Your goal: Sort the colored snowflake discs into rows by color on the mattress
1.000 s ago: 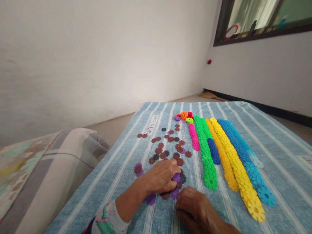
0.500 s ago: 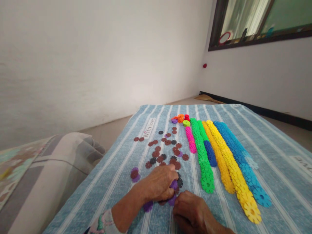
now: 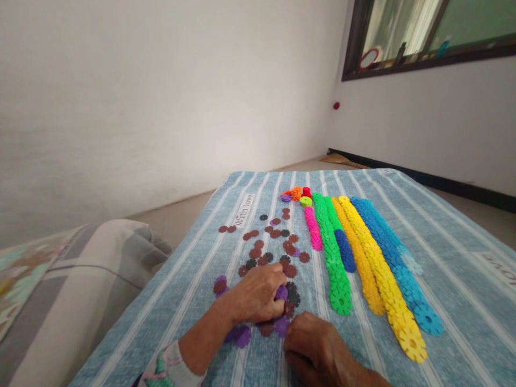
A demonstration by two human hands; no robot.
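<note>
My left hand (image 3: 258, 293) is over the scattered discs, its thumb and index finger closed around a purple notched disc (image 3: 281, 293). Just right of that disc lie dark grey discs (image 3: 293, 294) and a brown disc (image 3: 288, 309). Below my left hand are another brown disc (image 3: 265, 329) and a purple disc (image 3: 243, 336). Near the front, my right hand (image 3: 318, 349) is curled with its fingers pressed together. Its fingertips are hidden, so what it holds cannot be made out. A further purple disc (image 3: 281, 326) borders its knuckles.
Rows of overlapping discs run along the striped cloth (image 3: 177, 301) on the right: a pink row (image 3: 313, 228), green row (image 3: 331, 255), dark blue row (image 3: 345, 251), yellow row (image 3: 379, 269) and blue row (image 3: 397, 263). Orange discs (image 3: 296, 193) sit at the far end.
My left hand has shifted slightly left and away with the purple disc, uncovering more of the dark grey and brown discs. My right hand stays nearly in place. The view has tilted slightly.
</note>
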